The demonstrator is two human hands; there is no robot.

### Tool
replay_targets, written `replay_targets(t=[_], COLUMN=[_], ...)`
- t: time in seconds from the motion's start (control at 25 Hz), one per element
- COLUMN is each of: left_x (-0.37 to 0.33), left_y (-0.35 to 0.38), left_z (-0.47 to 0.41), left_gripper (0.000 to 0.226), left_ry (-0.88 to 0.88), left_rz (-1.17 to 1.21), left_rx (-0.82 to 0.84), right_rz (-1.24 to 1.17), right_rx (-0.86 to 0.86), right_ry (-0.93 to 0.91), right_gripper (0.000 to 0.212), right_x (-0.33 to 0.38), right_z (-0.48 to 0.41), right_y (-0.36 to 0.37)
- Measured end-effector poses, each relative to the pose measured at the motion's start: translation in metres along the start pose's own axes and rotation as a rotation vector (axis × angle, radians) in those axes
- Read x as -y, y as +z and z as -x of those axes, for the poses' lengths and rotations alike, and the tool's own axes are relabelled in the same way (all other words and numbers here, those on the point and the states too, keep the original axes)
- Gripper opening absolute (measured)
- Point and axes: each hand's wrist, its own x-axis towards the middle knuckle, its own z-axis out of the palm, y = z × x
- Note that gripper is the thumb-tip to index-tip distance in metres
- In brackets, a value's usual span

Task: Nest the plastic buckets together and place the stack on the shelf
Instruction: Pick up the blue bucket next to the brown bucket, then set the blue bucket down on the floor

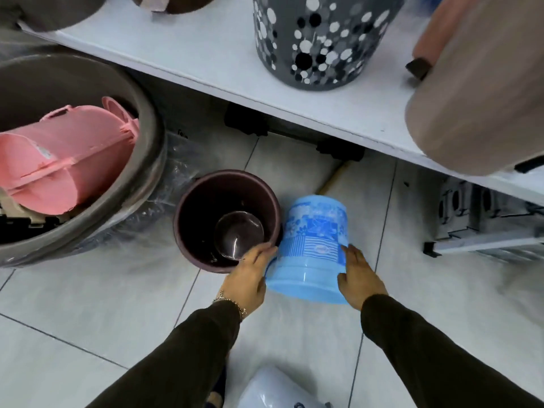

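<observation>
A blue patterned plastic bucket (313,245) lies on its side on the tiled floor, its base pointing away from me. My left hand (248,278) and my right hand (359,278) grip its two sides near the rim. Just left of it a dark maroon bucket (206,201) stands upright with its mouth open; my left fingers touch its near rim. The white shelf (206,63) runs across the top of the view, above both buckets.
A large grey tub (138,160) at the left holds pink plastic bins (67,160). On the shelf stand a grey spotted basket (318,39) and a beige bin (482,92). A metal step ladder (485,228) lies under the shelf at right. A white bagged item (279,390) sits by my feet.
</observation>
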Motion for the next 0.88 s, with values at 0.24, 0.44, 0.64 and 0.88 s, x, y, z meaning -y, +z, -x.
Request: replay_targets(t=[0.24, 0.44, 0.64, 0.88], left_x=[-0.007, -0.028, -0.093, -0.129], left_y=[0.099, 0.1, 0.066, 0.103], left_z=[-0.017, -0.043, -0.082, -0.13], left_gripper=[0.056, 0.035, 0.026, 0.02], left_ry=[-0.188, -0.125, -0.202, -0.555], left_rz=[-0.081, -0.228, 0.029, 0.45], left_rx=[0.176, 0.062, -0.125, -0.068], right_rz=[-0.035, -0.086, -0.2, -0.241], right_rx=[0.036, -0.273, -0.528, -0.33], right_ry=[0.108, 0.068, -0.035, 0.185], right_gripper=[0.05, 0.031, 0.053, 0.076], right_x=[-0.071, -0.086, -0.114, -0.167], right_z=[-0.003, 0.004, 0.002, 0.006], right_y=[0.068, 0.067, -0.018, -0.032])
